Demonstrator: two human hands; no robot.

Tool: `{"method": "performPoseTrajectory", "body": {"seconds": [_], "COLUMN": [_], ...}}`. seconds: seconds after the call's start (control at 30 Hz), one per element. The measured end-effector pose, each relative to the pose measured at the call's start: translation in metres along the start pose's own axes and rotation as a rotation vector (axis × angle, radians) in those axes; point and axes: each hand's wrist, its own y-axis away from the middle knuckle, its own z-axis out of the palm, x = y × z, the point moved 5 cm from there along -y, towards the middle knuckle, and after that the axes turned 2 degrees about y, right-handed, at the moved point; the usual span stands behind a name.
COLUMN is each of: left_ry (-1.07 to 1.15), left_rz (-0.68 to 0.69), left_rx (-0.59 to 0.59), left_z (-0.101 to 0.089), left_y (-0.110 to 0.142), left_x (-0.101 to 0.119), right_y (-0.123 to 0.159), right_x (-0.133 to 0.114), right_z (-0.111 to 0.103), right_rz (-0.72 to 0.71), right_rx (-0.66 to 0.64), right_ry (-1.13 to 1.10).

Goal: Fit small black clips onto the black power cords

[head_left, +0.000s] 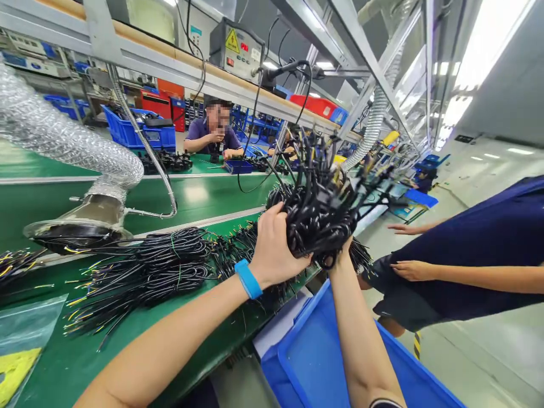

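Observation:
A big bundle of black cables [321,218] is held up between my two hands, above the bench's front edge. My left hand [276,249], with a blue wristband [248,279], is wrapped round the bundle's left side. Under its right side is my right hand [343,254], its fingers mostly hidden by the cables. Loose cable ends with yellow and white tips stick up and out to the right, some blurred. On the green bench, left of my hands, lie tied coils of black cable [174,266] with bare wire ends. More black cables [236,246] lie just behind my left hand.
Below my right arm stands a blue bin [306,345]. A fume hood with a foil duct [96,209] rests at left, near a plastic bag [25,345] with something yellow. A co-worker [215,133] sits across the bench; another person [467,255] stands at right.

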Motion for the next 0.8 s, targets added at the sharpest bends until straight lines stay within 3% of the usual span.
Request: {"method": "performPoseTrajectory", "body": {"seconds": [0.1, 0.2, 0.27, 0.37, 0.53, 0.67, 0.8], "left_ry": [0.004, -0.011, -0.022, 0.002, 0.16, 0.36, 0.527], "left_rz": [-0.011, -0.01, 0.003, 0.021, 0.007, -0.067, -0.206], "left_rx": [0.037, 0.055, 0.045, 0.003, -0.117, -0.302, -0.537], "left_z": [-0.012, -0.021, -0.022, -0.017, 0.01, 0.041, 0.073], "left_y": [-0.015, -0.024, -0.025, -0.023, -0.008, 0.015, 0.051], "left_x": [-0.001, 0.007, 0.017, 0.035, 0.07, 0.099, 0.114], "right_y": [-0.014, -0.019, -0.013, 0.009, 0.069, 0.138, 0.218], "right_x": [-0.008, -0.019, -0.024, -0.03, -0.03, -0.033, -0.025], "right_z": [-0.002, -0.005, -0.008, -0.024, -0.072, -0.11, -0.122], "right_rz": [0.01, 0.053, 0.101, 0.145, 0.248, 0.248, 0.368], "right_rx": [0.046, 0.072, 0.078, 0.116, 0.269, 0.492, 0.667], "right_ry": [-0.096, -0.345, -0.518, -0.605, -0.638, -0.742, -0.84]}}
